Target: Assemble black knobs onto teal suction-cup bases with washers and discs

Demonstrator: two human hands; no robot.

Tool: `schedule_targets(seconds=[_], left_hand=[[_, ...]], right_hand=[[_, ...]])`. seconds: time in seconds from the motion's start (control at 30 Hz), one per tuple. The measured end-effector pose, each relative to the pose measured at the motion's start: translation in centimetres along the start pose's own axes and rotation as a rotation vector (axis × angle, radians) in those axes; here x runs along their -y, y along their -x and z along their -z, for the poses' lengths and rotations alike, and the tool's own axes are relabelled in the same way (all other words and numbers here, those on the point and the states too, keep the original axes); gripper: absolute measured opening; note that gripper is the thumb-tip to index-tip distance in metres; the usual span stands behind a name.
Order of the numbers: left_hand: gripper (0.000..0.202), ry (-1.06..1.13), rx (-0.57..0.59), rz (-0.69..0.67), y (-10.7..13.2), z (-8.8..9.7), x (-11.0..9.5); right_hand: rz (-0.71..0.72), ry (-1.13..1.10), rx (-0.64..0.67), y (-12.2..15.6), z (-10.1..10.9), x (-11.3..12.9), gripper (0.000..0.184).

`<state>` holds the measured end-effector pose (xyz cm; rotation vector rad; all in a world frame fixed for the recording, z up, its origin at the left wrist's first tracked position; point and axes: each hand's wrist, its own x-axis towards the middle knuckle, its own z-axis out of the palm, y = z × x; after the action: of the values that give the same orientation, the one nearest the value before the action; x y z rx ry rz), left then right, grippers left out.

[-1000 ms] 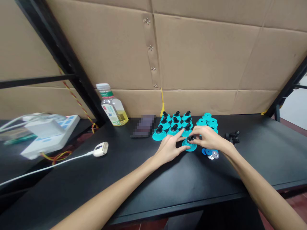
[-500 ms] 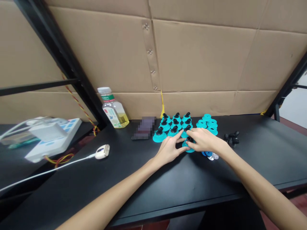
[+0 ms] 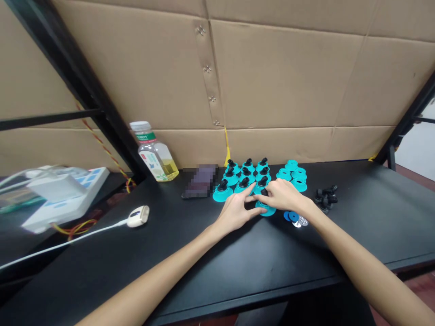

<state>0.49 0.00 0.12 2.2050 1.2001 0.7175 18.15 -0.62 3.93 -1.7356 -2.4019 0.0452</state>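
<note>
In the head view, we see a teal suction cup (image 3: 266,211) on the black bench (image 3: 272,253), its black fitting (image 3: 264,192) standing upright, long axis pointing up and slightly away from us. Our right hand (image 3: 283,195) lies palm down, fingers (image 3: 270,193) closed on the fitting. Our left hand (image 3: 235,213) reaches in from the left, fingers (image 3: 249,199) extended toward the cup; we cannot tell whether they grip it. Just behind stand 9 fitted cups (image 3: 234,180).
</note>
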Motion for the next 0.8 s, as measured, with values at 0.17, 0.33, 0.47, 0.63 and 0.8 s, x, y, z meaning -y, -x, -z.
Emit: schedule_targets(seconds=[0.17, 0.33, 0.47, 0.63, 0.8], left_hand=[[0.088, 0.005, 0.001, 0.009, -0.1, 0.0, 0.2], [0.090, 0.005, 0.004, 0.000, -0.1, -0.1, 0.2], [0.088, -0.026, 0.006, -0.015, -0.1, 0.0, 0.1], [0.087, -0.039, -0.001, -0.030, -0.1, 0.1, -0.1], [0.084, -0.052, 0.002, -0.022, 0.0, 0.1, -0.3]], right_hand=[[0.000, -0.115, -0.007, 0.7, 1.2, -0.5, 0.067], [0.091, -0.324, -0.086, 1.0, 2.1, -1.3, 0.033], [0.217, -0.433, -0.016, 0.7, 1.8, -1.7, 0.020], [0.130, -0.341, -0.034, 0.5, 1.7, -2.0, 0.022], [0.093, -0.223, -0.024, 0.8, 1.5, -1.8, 0.037]])
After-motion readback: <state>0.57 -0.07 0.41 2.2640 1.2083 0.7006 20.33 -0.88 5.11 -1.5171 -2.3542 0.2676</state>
